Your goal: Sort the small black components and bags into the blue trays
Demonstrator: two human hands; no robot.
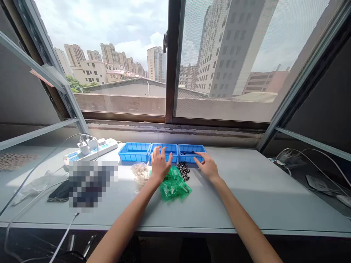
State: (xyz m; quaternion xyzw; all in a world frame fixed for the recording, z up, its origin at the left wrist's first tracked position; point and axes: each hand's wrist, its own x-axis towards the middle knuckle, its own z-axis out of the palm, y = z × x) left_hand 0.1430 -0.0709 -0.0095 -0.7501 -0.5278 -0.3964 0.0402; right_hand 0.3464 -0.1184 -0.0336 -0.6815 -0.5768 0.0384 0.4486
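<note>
My left hand [159,164] hovers in front of the middle blue tray [172,147], its fingers spread and nothing visible in them. At the front edge of the right blue tray [201,149] is my right hand [207,167], fingers stretched out and thumb apart. A few small dark pieces [184,153] lie inside that tray. Between my hands sits a heap of green plastic packets [175,187], and beside it a pile of small black-and-white parts [183,170]. Left of my left hand are clear packets with pale contents [140,172]. The left blue tray [135,157] completes the row.
A white power strip [105,147] with plugs and cables stands at the left. Near it lie a dark phone [59,191], a crumpled clear bag [33,190] and a pixelated patch. A window and metal frame bars rise behind the table [246,197]. More cables lie at far right.
</note>
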